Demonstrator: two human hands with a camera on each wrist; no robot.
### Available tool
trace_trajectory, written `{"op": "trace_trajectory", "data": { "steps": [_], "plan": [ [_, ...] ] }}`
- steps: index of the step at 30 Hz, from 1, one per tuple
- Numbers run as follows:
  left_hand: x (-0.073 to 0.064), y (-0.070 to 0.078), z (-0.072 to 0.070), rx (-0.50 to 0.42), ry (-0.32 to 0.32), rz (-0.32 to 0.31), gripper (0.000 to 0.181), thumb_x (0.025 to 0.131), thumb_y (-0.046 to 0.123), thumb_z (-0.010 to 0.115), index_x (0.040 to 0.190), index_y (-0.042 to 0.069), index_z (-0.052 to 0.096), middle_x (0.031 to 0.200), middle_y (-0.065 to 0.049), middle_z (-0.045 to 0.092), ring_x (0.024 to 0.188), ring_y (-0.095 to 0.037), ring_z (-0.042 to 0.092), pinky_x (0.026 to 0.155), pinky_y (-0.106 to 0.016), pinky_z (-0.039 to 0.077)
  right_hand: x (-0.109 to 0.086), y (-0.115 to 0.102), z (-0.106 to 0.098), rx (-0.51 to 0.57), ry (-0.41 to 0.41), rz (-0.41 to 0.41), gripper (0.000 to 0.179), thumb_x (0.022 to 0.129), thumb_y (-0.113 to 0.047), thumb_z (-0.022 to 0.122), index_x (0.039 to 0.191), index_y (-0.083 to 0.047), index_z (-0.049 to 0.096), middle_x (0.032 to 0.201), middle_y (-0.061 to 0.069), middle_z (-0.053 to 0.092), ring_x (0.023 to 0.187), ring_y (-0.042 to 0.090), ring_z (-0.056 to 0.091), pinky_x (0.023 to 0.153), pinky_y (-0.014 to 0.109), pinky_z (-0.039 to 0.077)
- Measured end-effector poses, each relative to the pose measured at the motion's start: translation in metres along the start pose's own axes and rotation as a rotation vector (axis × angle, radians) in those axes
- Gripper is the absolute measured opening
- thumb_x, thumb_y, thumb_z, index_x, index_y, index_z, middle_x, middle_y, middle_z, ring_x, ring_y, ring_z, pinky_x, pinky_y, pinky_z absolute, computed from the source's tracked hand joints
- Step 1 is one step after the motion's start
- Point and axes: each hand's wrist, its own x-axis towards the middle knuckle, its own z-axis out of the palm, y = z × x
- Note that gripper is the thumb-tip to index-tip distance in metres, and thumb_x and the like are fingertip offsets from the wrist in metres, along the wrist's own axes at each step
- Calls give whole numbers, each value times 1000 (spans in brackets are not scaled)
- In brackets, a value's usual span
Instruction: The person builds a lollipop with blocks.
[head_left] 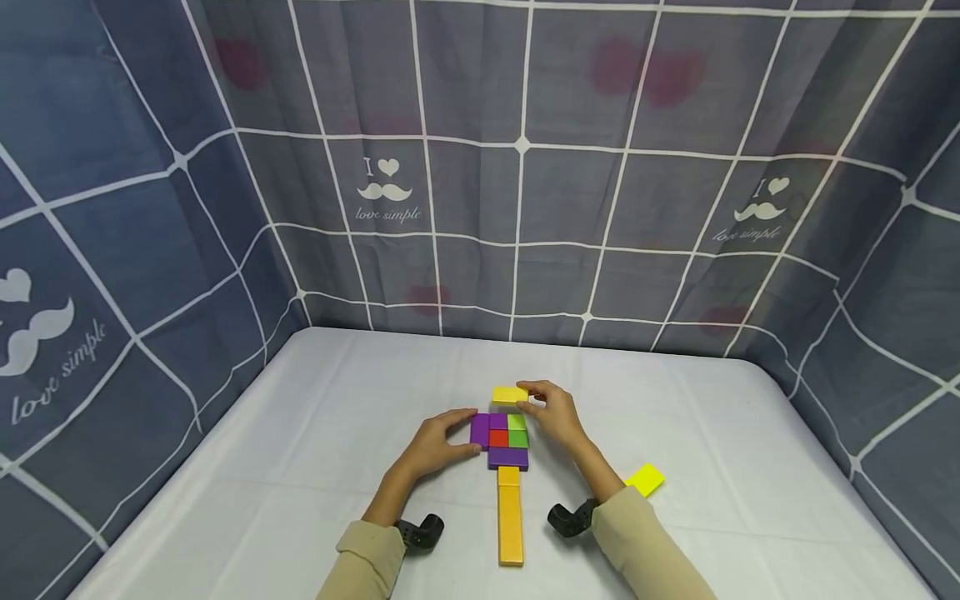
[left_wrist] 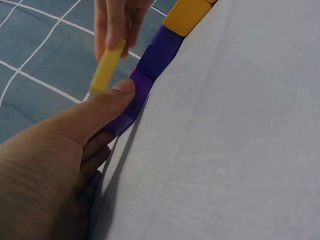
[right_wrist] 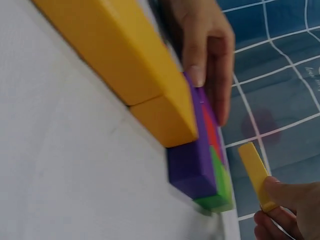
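Note:
A small flat cluster of coloured blocks lies on the white-covered table. My left hand holds the upright purple block at the cluster's left side, thumb near one end and fingers at the other. The thumb also shows against purple in the left wrist view. My right hand pinches a yellow block by its right end. In the right wrist view this yellow block is raised, apart from the others. Red, green and lime blocks sit between purple ones.
Below the cluster, a short orange block and a long orange block run in line toward me. A bright yellow block lies beside my right forearm, partly hidden. Checked curtains surround the white table.

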Motion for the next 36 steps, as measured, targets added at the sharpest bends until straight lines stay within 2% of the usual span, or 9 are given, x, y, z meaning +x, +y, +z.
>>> {"op": "trace_trajectory", "data": {
  "steps": [6, 17, 23, 28, 36],
  "plan": [
    [1, -1, 0, 8, 3, 12, 63, 77, 37, 74, 130, 10, 53, 129, -6, 54, 123, -24, 45, 103, -42, 35, -1, 3, 6, -5, -29, 15, 31, 80, -5, 70, 111, -3, 66, 108, 12, 64, 98, 27, 59, 87, 40, 49],
    [0, 1, 0, 9, -2, -23, 63, 77, 37, 74, 130, 12, 53, 130, -7, 54, 123, -24, 45, 104, -42, 34, -4, 13, 8, 16, -82, 44, 29, 83, -6, 68, 111, -4, 66, 105, 11, 66, 94, 24, 62, 84, 38, 51],
    [1, 0, 0, 5, -2, -7, 63, 77, 36, 74, 130, 10, 54, 129, -7, 54, 123, -25, 45, 104, -42, 34, -4, 15, 9, -20, -105, 35, 26, 85, -8, 66, 111, -5, 67, 105, 9, 66, 94, 22, 62, 84, 38, 51],
    [0, 1, 1, 5, -10, -22, 63, 76, 38, 74, 130, 12, 53, 130, -6, 53, 124, -24, 45, 105, -41, 34, -5, 17, 9, -41, -110, 20, 26, 86, -9, 65, 111, -5, 67, 105, 10, 66, 95, 23, 62, 84, 39, 51],
    [0, 1, 1, 6, -4, -10, 63, 77, 37, 74, 130, 11, 53, 130, -5, 53, 124, -23, 45, 104, -41, 34, -6, 17, 10, -54, -103, -8, 26, 86, -9, 65, 111, -5, 67, 108, 10, 66, 103, 24, 60, 89, 40, 48]
  ]
}}
